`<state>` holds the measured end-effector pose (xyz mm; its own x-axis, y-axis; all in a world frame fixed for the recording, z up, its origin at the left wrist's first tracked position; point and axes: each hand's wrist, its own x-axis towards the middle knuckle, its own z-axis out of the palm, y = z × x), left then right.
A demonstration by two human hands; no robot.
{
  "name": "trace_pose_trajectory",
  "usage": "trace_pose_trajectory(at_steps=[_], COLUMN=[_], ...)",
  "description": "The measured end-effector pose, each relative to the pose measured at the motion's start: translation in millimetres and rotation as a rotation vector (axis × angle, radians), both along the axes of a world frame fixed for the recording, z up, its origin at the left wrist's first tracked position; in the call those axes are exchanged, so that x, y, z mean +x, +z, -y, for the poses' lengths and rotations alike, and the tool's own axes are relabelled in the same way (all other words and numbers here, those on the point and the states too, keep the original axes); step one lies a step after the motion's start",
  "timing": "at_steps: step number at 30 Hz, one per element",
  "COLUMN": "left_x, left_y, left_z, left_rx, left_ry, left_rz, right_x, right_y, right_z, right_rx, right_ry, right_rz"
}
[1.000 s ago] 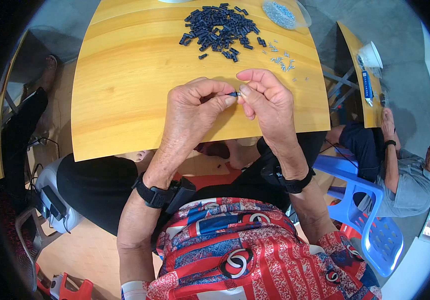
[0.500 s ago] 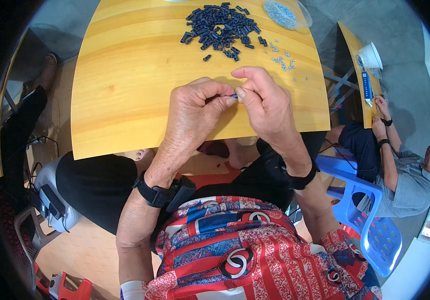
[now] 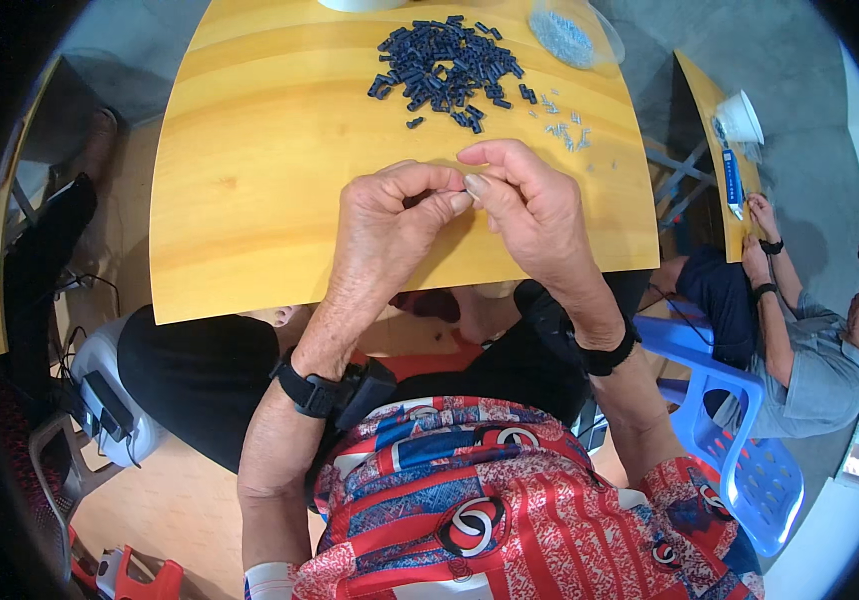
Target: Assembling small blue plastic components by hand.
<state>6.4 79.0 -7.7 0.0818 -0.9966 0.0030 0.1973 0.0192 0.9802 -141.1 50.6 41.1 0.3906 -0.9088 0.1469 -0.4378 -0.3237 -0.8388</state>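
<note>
My left hand [image 3: 387, 222] and my right hand [image 3: 532, 205] meet over the near part of the wooden table. Between the left thumb and forefinger is pinched a small black plastic piece, now almost wholly covered by the fingertips. The right thumb and forefinger press together against its end; whatever they grip is too small and hidden to make out. Beyond the hands lies a heap of black plastic pieces [image 3: 442, 68], with one stray piece [image 3: 416, 123] in front. Small silver screws [image 3: 570, 133] are scattered to the right of the heap.
A clear plastic tub [image 3: 565, 38] of small metal parts stands at the table's [image 3: 240, 200] far right. A white container [image 3: 360, 3] shows at the far edge. To the right, a person [image 3: 820, 340] works at another table, near a blue plastic chair [image 3: 720, 420].
The hands stay together, and the right thumb has shifted slightly over the black piece, which is less visible now. The table and its heap sit a little lower in the picture.
</note>
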Motion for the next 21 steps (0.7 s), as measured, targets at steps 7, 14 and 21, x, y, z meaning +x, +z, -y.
trace_pose_trajectory(at_steps=[7,14,21], left_x=[5.3,6.6,7.2], left_y=[10.9,8.4,10.5], left_z=[-1.0,0.1,0.7], left_rx=[0.109,0.108,0.121], left_ry=[-0.010,-0.028,-0.035], left_rz=[-0.096,-0.175,-0.248], right_x=[-3.1,5.7,8.3], right_y=[-0.6,0.0,-10.5], right_z=[-6.8,-10.8,-10.6], right_rx=[-0.024,-0.455,-0.582], right_ry=[-0.159,-0.053,-0.021], right_rz=[0.131,-0.068,-0.011])
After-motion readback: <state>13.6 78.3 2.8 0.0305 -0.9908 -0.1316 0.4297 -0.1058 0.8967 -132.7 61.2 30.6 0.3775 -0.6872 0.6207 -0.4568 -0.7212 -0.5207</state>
